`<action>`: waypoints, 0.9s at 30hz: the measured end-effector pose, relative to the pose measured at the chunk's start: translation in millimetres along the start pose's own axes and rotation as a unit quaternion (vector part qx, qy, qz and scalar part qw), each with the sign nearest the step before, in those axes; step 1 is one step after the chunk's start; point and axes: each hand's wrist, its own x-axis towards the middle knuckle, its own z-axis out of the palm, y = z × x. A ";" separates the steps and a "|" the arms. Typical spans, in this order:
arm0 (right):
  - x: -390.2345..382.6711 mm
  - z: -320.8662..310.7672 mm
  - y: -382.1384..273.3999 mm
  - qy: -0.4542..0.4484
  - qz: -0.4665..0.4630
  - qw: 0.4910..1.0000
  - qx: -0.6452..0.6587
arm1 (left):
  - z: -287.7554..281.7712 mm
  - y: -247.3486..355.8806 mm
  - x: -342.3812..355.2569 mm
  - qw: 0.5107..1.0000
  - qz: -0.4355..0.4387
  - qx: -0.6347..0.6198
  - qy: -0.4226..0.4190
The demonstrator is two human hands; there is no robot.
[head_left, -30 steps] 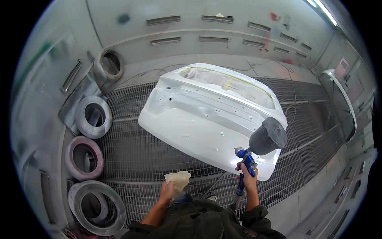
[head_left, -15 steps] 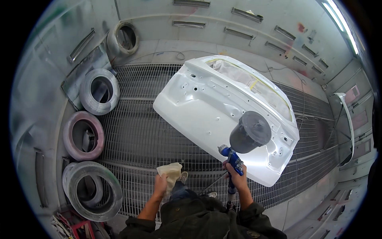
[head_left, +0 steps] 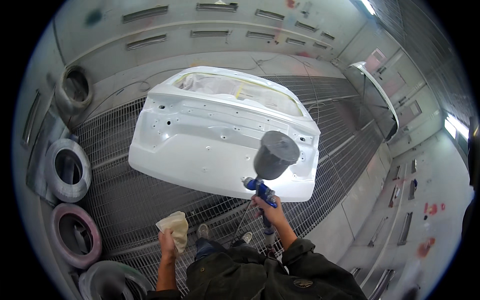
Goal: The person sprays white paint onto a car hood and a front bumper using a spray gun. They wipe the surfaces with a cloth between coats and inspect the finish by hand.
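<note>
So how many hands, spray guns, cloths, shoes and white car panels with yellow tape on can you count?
Hands: 2 (left hand, right hand)
Spray guns: 1 (blue spray gun with a grey cup)
Cloths: 1 (pale cloth)
Shoes: 2 (left shoe, right shoe)
Taped car panels: 1 (white car panel)
Total: 7

Walls: pale grey, paint-spotted | Floor grating: metal | Strip lights: lit, at right
</note>
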 end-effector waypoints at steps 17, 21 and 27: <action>-56.7 -209.1 25.5 0.351 -0.034 0.927 0.128 | 127.9 -27.1 -20.4 0.994 -0.049 0.071 -0.069; -64.8 -235.0 31.1 0.382 -0.044 0.913 0.137 | 141.1 -38.1 -20.7 0.991 -0.050 0.083 -0.088; -69.5 -258.7 41.7 0.391 -0.024 0.908 0.150 | 133.9 -50.9 -19.3 0.992 -0.028 0.096 -0.077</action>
